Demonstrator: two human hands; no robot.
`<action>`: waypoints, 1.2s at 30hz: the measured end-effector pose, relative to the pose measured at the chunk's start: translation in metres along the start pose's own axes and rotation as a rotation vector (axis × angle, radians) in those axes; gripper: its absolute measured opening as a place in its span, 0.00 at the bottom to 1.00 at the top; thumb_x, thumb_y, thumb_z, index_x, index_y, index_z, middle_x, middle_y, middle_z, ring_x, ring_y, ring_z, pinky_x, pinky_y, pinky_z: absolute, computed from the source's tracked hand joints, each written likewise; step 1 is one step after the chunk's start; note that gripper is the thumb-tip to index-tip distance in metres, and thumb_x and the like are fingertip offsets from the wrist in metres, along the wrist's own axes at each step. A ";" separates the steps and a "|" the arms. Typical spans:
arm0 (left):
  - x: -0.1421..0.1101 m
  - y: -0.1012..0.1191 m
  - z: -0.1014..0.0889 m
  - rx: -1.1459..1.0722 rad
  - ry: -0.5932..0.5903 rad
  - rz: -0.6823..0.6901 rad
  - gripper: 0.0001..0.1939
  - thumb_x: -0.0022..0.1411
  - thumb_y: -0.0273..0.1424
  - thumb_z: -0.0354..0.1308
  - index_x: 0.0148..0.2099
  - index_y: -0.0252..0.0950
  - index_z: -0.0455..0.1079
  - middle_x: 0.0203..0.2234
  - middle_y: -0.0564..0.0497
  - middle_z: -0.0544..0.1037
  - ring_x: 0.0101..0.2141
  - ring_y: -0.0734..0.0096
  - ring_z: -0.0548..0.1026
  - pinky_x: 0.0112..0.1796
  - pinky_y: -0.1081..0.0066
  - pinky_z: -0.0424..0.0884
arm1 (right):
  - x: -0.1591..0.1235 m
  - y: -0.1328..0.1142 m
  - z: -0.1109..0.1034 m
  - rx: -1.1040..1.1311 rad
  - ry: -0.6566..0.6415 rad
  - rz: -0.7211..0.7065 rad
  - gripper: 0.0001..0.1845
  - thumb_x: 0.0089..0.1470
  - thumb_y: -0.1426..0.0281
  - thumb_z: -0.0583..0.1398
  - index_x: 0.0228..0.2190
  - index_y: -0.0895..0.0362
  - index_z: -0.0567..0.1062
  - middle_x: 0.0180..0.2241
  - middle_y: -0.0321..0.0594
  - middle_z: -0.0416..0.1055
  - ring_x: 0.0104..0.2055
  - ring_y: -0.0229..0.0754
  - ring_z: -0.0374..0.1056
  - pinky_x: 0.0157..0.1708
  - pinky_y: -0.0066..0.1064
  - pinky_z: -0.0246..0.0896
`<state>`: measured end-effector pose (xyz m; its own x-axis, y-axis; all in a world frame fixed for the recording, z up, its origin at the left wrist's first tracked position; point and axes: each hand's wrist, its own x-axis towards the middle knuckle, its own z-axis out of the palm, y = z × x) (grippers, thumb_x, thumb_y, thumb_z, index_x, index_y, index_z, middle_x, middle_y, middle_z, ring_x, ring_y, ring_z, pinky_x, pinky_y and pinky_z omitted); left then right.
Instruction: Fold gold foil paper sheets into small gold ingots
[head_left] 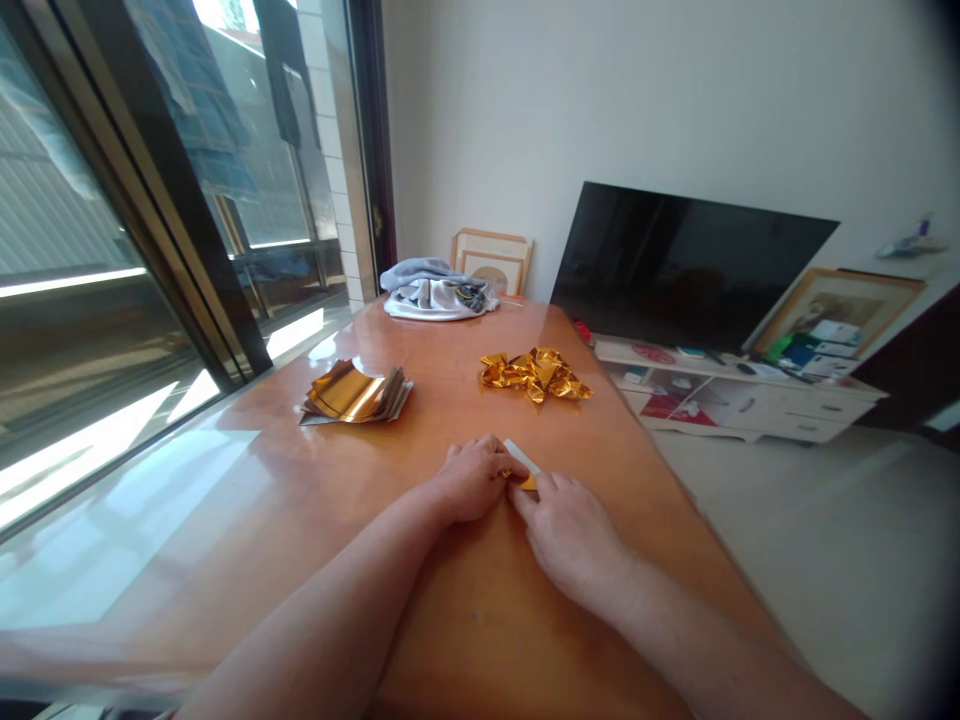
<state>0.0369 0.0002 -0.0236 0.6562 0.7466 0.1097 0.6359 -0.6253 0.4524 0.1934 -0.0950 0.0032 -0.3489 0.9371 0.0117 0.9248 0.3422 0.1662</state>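
Observation:
Both my hands meet over one small sheet of gold foil paper [528,481], partly folded so a pale strip of its back shows. My left hand [475,478] presses its curled fingers on the sheet's left side. From the right, my right hand [566,520] pinches the lower edge, thumb and fingers close together. Much of the paper is hidden beneath the fingers. Beyond my hands and to the left lies a stack of gold foil sheets [349,392]. A pile of folded gold foil pieces [536,374] sits farther off to the right.
The glossy wooden table [315,560] runs away from me, its right edge dropping to a tiled floor. Bundled grey cloth [435,290] lies at its far end. A sliding glass door stands left; a television [690,265] rests on a low white cabinet [780,405] at right.

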 end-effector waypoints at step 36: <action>-0.018 0.004 -0.008 0.029 0.053 0.002 0.18 0.63 0.34 0.52 0.49 0.57 0.77 0.48 0.50 0.74 0.50 0.56 0.72 0.51 0.54 0.65 | -0.004 0.000 -0.002 0.074 0.036 0.016 0.22 0.61 0.75 0.50 0.50 0.55 0.77 0.46 0.50 0.75 0.47 0.51 0.70 0.46 0.38 0.64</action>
<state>0.0251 -0.0140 -0.0169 0.6356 0.7559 0.1571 0.6468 -0.6324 0.4262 0.1946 -0.0988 0.0047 -0.3378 0.9399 0.0499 0.9386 0.3324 0.0923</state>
